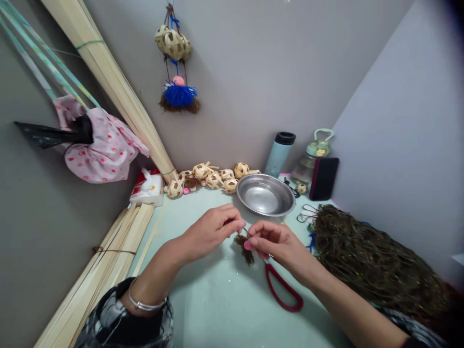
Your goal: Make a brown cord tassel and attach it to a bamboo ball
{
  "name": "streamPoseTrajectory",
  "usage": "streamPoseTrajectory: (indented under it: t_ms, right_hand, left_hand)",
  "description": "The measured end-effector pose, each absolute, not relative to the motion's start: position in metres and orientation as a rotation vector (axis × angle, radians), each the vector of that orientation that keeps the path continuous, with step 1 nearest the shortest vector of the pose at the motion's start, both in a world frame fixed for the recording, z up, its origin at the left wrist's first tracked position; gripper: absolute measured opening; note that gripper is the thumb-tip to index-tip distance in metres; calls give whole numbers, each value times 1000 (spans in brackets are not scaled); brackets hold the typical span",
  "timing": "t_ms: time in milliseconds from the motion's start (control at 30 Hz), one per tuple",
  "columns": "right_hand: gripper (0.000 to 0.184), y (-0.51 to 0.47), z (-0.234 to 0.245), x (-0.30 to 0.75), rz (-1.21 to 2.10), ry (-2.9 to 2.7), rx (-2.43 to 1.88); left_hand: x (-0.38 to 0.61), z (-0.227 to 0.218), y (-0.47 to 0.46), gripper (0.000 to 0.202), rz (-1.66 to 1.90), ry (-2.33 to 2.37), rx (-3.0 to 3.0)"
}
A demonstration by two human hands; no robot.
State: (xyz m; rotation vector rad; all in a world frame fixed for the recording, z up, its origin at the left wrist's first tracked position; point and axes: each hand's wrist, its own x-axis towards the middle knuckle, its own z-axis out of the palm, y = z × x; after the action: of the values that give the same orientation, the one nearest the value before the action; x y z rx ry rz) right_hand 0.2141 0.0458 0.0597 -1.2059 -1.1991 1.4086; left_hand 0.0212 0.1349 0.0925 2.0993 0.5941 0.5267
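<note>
My left hand pinches a thin brown cord between thumb and fingertips, above the middle of the table. Close beside it, my right hand is closed on the same cord, with a small pink bead-like piece at its fingertips. A brown frayed tassel hangs just below the two hands. Under my right hand lies a pair of scissors with a red handle; its blades are mostly hidden.
A metal bowl stands behind my hands, with woven balls to its left. Dark cord is heaped at right, near a phone, a clear bottle and a blue tumbler. Wooden strips lie left.
</note>
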Motion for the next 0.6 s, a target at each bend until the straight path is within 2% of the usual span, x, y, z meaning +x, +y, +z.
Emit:
streamPoseTrajectory:
  t_ms: [100,200,267,400,600]
  right_hand:
    - [30,45,62,214,1404,-1184,-1198]
    - [31,44,63,215,1411,-1182,-1220]
    - [30,44,63,215,1409,-1195,-1227]
    - [29,44,62,214,1414,-1218,-1213]
    - [29,42,63,214,1424,-1220,-1213]
  left_hand:
    - [14,84,151,36,574,646,2129]
    - [-10,61,186,25,892,949,2203]
    - [-32,38,213,27,1019,1192,2294]
    - [-65,-7,248,40,1002,1548,2326]
    - [-63,-30,254,48,966,1500,2340]
